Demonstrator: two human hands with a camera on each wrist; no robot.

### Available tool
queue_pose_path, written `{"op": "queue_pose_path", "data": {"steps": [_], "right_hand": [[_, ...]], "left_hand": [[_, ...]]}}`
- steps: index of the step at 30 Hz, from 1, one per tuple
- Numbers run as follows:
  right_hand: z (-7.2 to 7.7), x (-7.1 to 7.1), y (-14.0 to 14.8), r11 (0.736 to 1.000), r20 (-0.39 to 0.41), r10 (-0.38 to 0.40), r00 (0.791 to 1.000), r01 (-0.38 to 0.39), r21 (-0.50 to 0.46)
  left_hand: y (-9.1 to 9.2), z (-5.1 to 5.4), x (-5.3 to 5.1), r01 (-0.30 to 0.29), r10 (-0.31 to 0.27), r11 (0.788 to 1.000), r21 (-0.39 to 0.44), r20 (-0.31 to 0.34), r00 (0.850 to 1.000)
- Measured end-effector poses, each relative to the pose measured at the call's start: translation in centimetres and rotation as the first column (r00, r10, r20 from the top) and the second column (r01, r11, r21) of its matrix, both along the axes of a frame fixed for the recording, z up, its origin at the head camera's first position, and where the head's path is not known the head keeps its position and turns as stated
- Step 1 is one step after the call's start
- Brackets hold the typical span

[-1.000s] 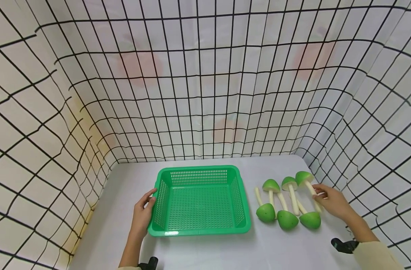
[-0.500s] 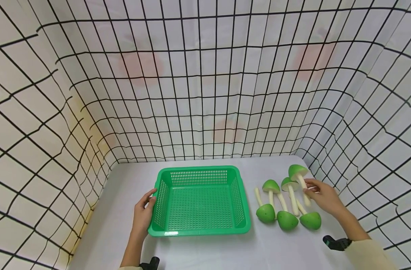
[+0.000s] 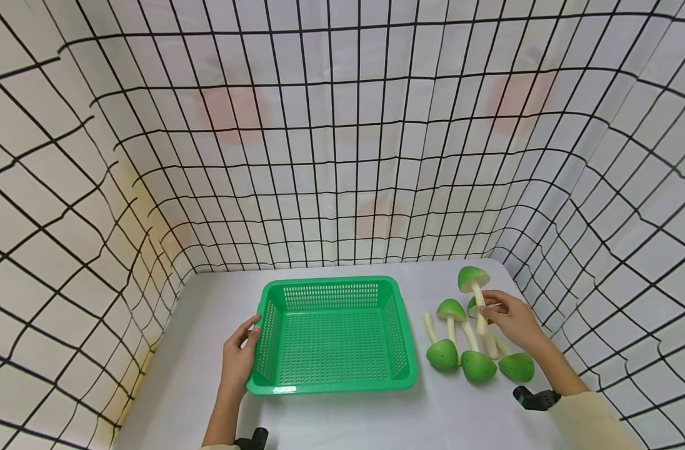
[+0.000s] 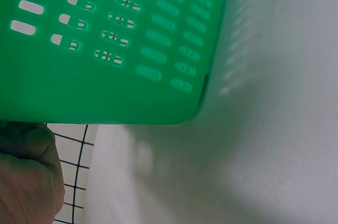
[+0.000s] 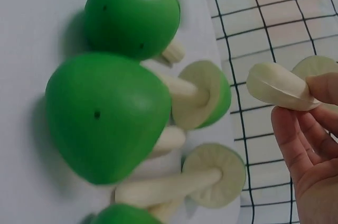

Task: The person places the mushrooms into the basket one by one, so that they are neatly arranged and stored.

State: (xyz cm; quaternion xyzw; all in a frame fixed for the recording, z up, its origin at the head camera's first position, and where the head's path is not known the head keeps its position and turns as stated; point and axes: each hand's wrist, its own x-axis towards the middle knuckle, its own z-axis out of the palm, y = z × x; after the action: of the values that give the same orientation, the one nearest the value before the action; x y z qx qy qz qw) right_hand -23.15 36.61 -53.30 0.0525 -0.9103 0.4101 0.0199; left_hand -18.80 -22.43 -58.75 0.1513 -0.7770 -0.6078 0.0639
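At the right of the head view my right hand [image 3: 511,320] pinches a toy mushroom [image 3: 474,279] by its white stem. It is raised, green cap up and slightly tilted; in the right wrist view its stem end [image 5: 280,86] sticks out from thumb and fingers. Below lie several more mushrooms: a near one [image 3: 479,367] with its cap toward me, a far one [image 3: 450,309] with its cap away. One behind the held stem is partly hidden. On the left, my left hand [image 3: 238,356] holds the rim of a green plastic basket [image 3: 332,386]; some fingers are hidden.
A white table surface [image 3: 365,419] lies under everything. Black wire mesh [image 3: 337,162] stands at the back and both sides, before pale cloth. Beside the basket's right wall is the mushroom group, close to the right-hand mesh.
My right hand has lifted the mushroom from the right end of the group and carried it left and up, over its neighbour. The left hand and the basket have stayed in place.
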Motion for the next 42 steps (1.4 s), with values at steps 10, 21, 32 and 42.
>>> {"op": "queue_pose_path", "data": {"steps": [10,21,32,42], "right_hand": [[0.6,0.1,-4.2,0.997,0.032,0.018,0.999,-0.015,-0.075],[1.4,0.0,-8.5,0.974,0.022,0.083,0.996,-0.077,-0.211],[1.0,-1.0,-12.1,0.957,0.011,0.126,0.992,-0.119,-0.266],[0.5,-1.2,-15.6,0.929,0.026,0.181,0.983,-0.162,-0.332]], "left_hand": [[-0.1,-0.2,0.6,0.007,-0.006,1.0,-0.014,0.018,1.0],[0.0,-0.3,0.5,0.009,-0.009,1.0,0.004,0.032,0.999],[0.0,0.2,-0.1,0.0,0.0,1.0,0.016,0.035,0.999],[-0.1,0.1,0.1,-0.013,0.011,0.999,0.047,0.051,0.999]]}}
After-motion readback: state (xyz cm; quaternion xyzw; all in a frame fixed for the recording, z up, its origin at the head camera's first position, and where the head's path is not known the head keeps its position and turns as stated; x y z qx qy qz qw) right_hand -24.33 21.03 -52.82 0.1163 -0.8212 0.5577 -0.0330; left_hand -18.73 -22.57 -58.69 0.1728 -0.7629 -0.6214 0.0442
